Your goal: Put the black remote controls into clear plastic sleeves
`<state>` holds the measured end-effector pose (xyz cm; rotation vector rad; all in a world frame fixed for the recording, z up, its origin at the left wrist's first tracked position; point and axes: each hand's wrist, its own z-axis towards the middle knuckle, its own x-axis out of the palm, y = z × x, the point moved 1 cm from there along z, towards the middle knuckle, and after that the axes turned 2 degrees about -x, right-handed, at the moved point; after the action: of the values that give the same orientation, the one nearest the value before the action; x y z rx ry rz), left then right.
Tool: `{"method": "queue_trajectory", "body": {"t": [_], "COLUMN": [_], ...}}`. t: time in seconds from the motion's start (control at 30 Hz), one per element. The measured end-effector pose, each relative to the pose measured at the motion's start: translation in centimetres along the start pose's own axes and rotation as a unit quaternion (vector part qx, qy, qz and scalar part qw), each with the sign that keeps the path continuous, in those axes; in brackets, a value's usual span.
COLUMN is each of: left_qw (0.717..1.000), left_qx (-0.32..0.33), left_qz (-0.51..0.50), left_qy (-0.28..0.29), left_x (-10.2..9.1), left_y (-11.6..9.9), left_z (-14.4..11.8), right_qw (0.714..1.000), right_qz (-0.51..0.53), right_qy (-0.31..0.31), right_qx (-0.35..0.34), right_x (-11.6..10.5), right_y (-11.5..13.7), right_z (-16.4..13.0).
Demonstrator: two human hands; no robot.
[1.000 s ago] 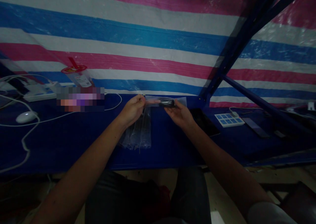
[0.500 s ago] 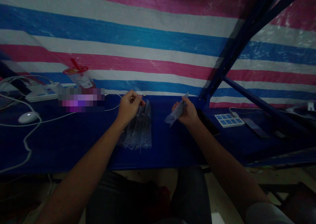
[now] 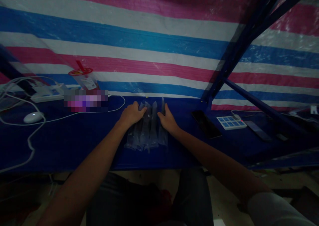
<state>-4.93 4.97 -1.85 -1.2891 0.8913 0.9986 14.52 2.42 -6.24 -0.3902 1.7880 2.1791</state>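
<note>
A row of several narrow, clear plastic packets (image 3: 146, 131) stands side by side on the blue table; what they contain is too dim to make out. My left hand (image 3: 132, 115) is closed around the left end of the row, its thumb pressed along the upper part. At the other end, my right hand (image 3: 169, 120) pinches a single clear plastic packet (image 3: 162, 136) between thumb and fingers. That packet stands upright with a small gap between it and the row.
A lidded drink cup (image 3: 86, 79) with a red straw, a white power strip (image 3: 47, 94) and a white mouse (image 3: 33, 117) with loose cables lie left. To the right are a dark phone (image 3: 205, 123), a white socket block (image 3: 231, 122) and a blue frame post (image 3: 224, 74).
My right hand has moved left and down, bringing its packet from a tilt to upright beside the row. My left hand has lowered, and the row has shifted slightly right.
</note>
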Motion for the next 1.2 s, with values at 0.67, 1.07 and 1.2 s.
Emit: {"method": "queue_trajectory", "body": {"t": [0.67,1.07,1.2], "left_qw": [0.997,0.992,0.993], "left_qx": [-0.031,0.027,0.027], "left_qz": [-0.001,0.126,0.114], "left_qy": [-0.063,-0.019,-0.008], "left_x": [1.2,1.4,1.1], "left_y": [1.1,2.9,3.1], "left_z": [0.8,2.1,2.2], "right_qw": [0.999,0.995,0.989], "right_qz": [0.029,-0.097,-0.122], "right_qy": [0.023,-0.004,0.063], "right_qx": [0.018,0.033,0.053], "right_x": [-0.8,-3.8,-4.7], "right_y": [1.4,0.9,0.7], "right_z": [-1.1,1.2,1.3]}}
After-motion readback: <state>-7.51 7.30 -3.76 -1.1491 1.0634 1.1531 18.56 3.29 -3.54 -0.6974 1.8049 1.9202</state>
